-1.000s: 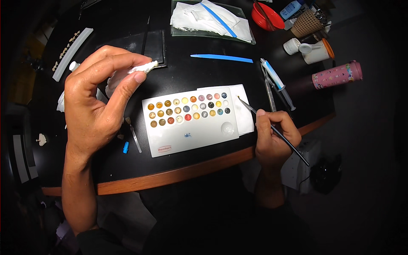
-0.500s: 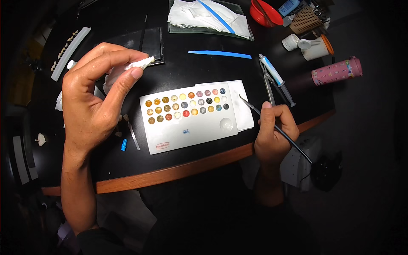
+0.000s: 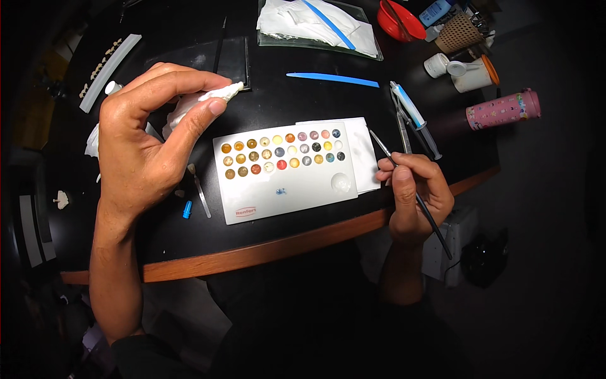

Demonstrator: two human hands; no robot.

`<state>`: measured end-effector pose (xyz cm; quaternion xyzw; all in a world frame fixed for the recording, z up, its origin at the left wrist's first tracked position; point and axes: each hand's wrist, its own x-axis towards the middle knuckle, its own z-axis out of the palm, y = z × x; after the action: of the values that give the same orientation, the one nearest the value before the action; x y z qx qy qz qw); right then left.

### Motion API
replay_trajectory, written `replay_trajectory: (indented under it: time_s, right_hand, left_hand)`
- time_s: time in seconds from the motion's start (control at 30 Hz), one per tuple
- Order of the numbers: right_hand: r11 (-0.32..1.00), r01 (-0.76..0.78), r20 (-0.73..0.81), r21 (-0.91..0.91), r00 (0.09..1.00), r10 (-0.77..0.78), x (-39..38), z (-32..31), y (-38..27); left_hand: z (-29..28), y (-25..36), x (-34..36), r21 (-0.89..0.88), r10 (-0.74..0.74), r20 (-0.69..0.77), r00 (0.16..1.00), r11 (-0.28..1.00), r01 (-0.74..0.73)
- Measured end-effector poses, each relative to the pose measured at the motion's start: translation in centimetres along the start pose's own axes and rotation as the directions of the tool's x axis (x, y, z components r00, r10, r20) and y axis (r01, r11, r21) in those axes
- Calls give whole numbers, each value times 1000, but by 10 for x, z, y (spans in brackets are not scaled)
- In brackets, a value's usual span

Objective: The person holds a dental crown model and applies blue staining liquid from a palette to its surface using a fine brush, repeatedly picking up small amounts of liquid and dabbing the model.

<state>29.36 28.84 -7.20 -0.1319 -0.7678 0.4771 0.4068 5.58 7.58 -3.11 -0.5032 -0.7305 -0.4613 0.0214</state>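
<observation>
My left hand (image 3: 148,136) is closed on a crumpled white piece (image 3: 216,93) with a small pale tip, raised left of and above the palette. My right hand (image 3: 416,196) grips a thin dark-handled brush (image 3: 427,216), its tip near the white pad (image 3: 366,151) under the palette's right side. The white palette (image 3: 284,202) carries rows of coloured wells and a larger empty-looking well. Near its left edge lie a small blue cap (image 3: 187,210) and a slim clear stick (image 3: 203,198). A syringe (image 3: 410,107) and metal tweezers (image 3: 401,126) lie above my right hand.
A long blue strip (image 3: 331,79) and a glass slab with tissues (image 3: 284,22) are farther back, beside a red bowl (image 3: 404,25). Jars (image 3: 470,76) and a pink bottle (image 3: 499,110) stand right. A pale rail (image 3: 110,72) lies left. The wooden edge (image 3: 265,246) runs across the front.
My right fingers have shifted on the brush, turning it so it stands more steeply with its tip slightly higher. My left hand keeps its hold; the whole view has shifted slightly.
</observation>
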Motion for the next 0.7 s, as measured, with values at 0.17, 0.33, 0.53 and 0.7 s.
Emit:
replay_trajectory:
  time_s: [0.17,0.33,0.53,0.7]
  right_hand:
    - [997,-1,144,79,989,-10,4,-8,-2]
    - [978,-79,226,191,973,34,3,-6,-10]
    - [981,-96,79,167,993,84,-2,7,-8]
    - [999,-42,160,34,986,36,1,4,-3]
  left_hand:
    - [0,-2,0,10,16,-7,1000,1000,-16]
    - [2,-3,0,-11,6,-6,1000,1000,-6]
    - [1,-3,1,4,27,-57,998,1000,-26]
    - [1,-3,1,14,37,-63,997,999,-36]
